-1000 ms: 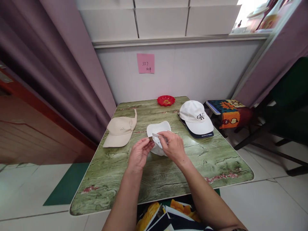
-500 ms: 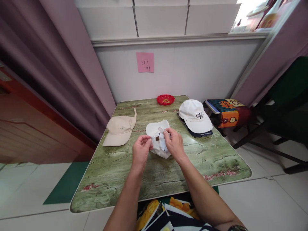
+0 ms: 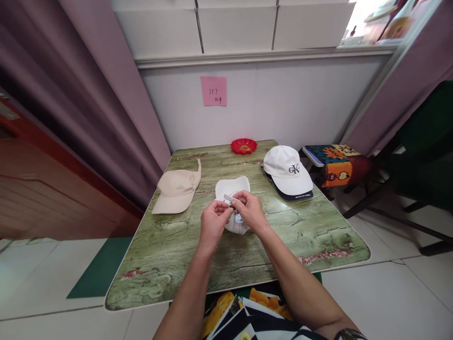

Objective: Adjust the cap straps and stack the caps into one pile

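two bare hands meet over a white cap [image 3: 231, 186] lying on a green wood-patterned counter [image 3: 170, 248], its brim facing the wall [image 3: 276, 104]. the right hand [image 3: 253, 212], at the white cap's right side, has its grip clamped on a pale strap [image 3: 228, 198], the free end jutting past the fingertips. the left hand [image 3: 213, 220], at the white cap's left side, has its grip pinched together at the closure, though the exact part between thumb and fingers is hidden. left of the white cap lies a beige cap [image 3: 177, 183]; right of it and farther off, a lettered cap [image 3: 283, 163] rests on a navy cap [image 3: 295, 197]. beyond the white cap are a red dish [image 3: 244, 146] and, on the wall, a handwritten pink note [image 3: 214, 92]
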A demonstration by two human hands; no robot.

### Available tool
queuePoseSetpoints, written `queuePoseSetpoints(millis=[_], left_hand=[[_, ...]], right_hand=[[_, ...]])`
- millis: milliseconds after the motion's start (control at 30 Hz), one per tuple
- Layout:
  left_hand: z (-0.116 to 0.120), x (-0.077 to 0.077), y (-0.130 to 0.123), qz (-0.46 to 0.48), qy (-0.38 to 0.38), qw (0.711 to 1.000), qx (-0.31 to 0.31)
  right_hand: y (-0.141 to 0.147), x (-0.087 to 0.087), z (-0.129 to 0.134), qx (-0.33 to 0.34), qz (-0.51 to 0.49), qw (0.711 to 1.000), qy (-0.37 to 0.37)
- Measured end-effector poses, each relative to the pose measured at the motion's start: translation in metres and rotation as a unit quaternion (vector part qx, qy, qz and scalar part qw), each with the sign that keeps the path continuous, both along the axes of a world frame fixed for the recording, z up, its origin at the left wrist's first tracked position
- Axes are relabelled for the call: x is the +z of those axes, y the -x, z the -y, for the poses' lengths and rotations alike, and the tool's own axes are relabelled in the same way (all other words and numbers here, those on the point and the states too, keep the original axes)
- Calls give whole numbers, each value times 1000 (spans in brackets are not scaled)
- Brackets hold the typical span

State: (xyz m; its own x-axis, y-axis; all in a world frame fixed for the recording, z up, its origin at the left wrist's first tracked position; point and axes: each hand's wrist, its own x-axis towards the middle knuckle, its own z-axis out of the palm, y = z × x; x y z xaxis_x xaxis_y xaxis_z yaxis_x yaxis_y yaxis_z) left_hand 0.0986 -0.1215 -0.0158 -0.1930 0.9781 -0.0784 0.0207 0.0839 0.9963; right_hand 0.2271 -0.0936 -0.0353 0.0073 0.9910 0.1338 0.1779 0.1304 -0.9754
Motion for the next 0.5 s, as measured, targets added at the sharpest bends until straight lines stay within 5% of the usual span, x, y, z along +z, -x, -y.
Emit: queuePoseSetpoints(millis=[500], left_hand=[[3,5,-14,111,-36,993,11]], right_hand=[[11,7,4,-11,-137,990,17]])
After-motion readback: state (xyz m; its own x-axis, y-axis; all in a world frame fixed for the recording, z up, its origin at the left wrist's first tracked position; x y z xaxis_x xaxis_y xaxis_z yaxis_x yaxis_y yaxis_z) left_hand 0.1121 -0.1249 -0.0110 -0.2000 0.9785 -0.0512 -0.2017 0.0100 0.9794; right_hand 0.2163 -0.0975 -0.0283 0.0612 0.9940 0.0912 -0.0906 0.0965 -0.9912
